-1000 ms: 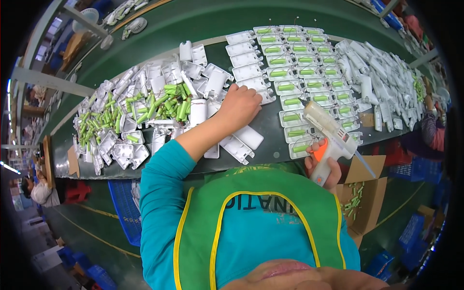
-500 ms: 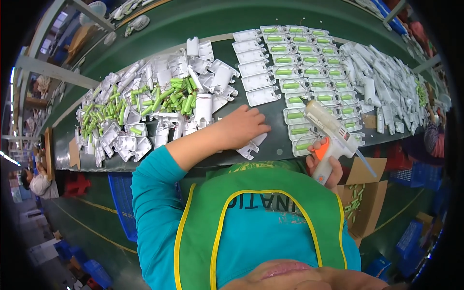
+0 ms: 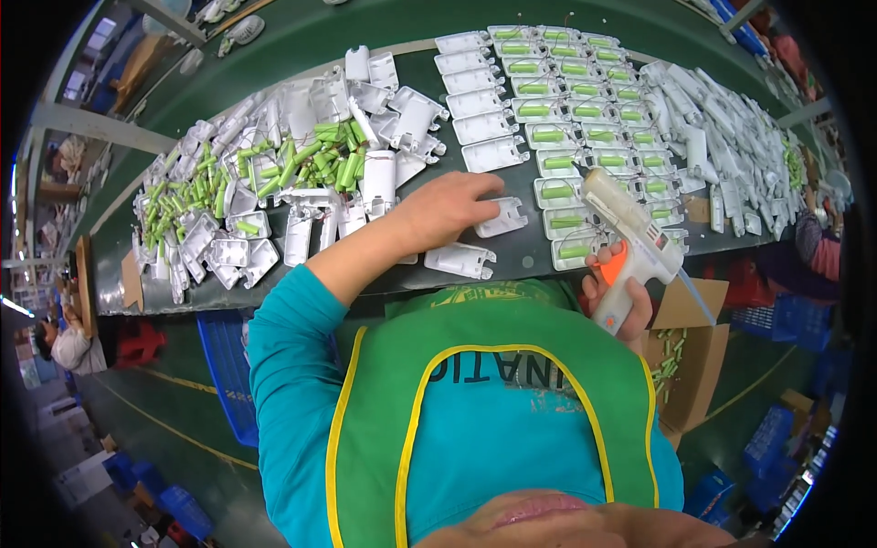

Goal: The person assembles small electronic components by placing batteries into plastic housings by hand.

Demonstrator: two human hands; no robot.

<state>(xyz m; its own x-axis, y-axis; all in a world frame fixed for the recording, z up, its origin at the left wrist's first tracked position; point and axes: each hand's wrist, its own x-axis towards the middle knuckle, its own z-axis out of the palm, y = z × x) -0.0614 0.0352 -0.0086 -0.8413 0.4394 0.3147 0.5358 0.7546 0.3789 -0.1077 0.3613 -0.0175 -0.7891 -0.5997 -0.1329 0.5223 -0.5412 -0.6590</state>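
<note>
My right hand (image 3: 624,290) is wrapped round the grip of a white hot glue gun (image 3: 621,208) with an orange trigger. The gun's dark nozzle points up and left over the rows of shells, and a bluish glue stick sticks out behind. With its fingers bent, my left hand (image 3: 449,212) grips the left end of a white plastic shell (image 3: 504,217) lying on the table; part of that end is hidden under the hand. Another white shell (image 3: 459,260) lies nearer me. Beyond stand a column of bare shells (image 3: 494,153) and several columns of shells holding green battery cells (image 3: 555,192).
A loose heap of white shells (image 3: 416,121) and green cells (image 3: 320,164) covers the table's left. More white casings (image 3: 722,137) pile up at the right. Below the table edge stand a cardboard box (image 3: 708,365) with green cells and a blue crate (image 3: 226,374).
My left hand has moved slightly up and left. The shell at its fingers now shows at the foot of the bare column. The glue gun has barely moved.
</note>
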